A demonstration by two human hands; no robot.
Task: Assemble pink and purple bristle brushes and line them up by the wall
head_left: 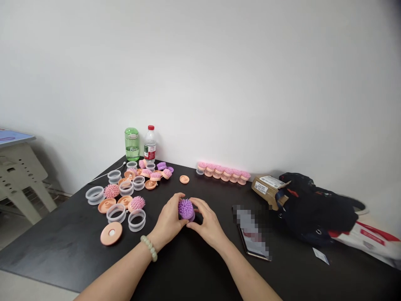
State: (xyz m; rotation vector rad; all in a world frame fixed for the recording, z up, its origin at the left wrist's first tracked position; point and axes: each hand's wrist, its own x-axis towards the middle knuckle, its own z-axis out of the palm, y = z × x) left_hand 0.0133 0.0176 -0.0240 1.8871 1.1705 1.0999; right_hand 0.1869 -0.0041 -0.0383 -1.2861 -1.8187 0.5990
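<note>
Between both my hands is a round purple scalp brush (186, 210), its soft bristles facing up. My left hand (169, 217) wraps its left side, and a beaded bracelet (149, 248) circles that wrist. From the right, my right hand (206, 218) grips the same brush with thumb and fingers. To the left lie loose parts: clear rings (137, 220), pink bristle heads (137, 203) and peach round caps (111, 233). A single peach cap (184, 179) rests beyond my hands. Behind it to the right stands a row of several pink brushes (223, 172).
A green bottle (132, 144) and a red-capped water bottle (150, 144) stand at the far left by the wall. Rightward are a phone (252, 234), a cardboard box (266, 190), a dark bag (313, 209) and a small card (321, 256). A white cable (105, 174) crosses the left edge.
</note>
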